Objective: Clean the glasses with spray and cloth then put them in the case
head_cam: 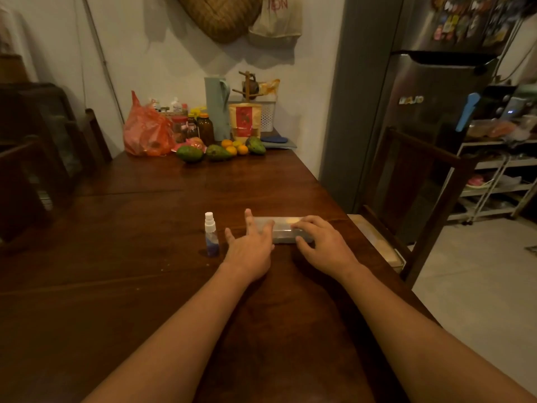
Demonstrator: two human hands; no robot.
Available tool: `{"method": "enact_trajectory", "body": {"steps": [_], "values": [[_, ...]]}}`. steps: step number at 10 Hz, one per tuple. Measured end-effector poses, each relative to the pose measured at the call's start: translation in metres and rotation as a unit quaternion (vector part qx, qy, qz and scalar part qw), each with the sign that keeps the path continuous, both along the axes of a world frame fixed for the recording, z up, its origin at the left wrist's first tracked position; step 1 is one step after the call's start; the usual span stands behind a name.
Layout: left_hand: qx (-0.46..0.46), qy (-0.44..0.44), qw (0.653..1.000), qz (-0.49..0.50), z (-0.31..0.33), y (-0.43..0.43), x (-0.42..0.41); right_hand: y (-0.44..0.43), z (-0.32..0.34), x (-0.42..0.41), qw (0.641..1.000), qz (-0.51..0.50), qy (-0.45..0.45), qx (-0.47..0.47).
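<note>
A pale, translucent glasses case (pixel 283 225) lies closed on the dark wooden table (pixel 139 234), long side facing me. My left hand (pixel 251 245) rests at its left end with fingers spread and straight, fingertips touching the lid. My right hand (pixel 322 242) lies over the case's right end, fingers bent down on the lid and thumb at the front edge. A small spray bottle (pixel 210 235) with a white cap and blue liquid stands upright just left of my left hand. Neither glasses nor cloth can be seen.
At the table's far end are an orange plastic bag (pixel 146 132), brown jars, avocados (pixel 190 153), small oranges, a paper pouch and a white basket. A wooden chair (pixel 418 199) stands at the right edge, a grey fridge (pixel 421 112) behind it. Dark chairs stand at the left.
</note>
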State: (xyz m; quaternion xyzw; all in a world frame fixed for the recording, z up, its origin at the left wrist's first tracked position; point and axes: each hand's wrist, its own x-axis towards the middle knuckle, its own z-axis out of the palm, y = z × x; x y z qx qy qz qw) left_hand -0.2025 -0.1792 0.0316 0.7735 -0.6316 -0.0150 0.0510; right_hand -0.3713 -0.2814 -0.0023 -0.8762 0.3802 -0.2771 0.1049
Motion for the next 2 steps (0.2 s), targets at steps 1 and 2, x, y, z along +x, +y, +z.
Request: {"method": "enact_trajectory", "body": {"steps": [1,2], "values": [[0.016,0.015,1.0,0.006,0.036,-0.011,0.006,-0.01,0.027,0.006,1.0,0.017,-0.007,-0.02],[0.016,0.095,0.995,-0.008,0.083,-0.016,0.021,-0.017,0.063,0.013,0.999,0.013,0.001,-0.03]]}}
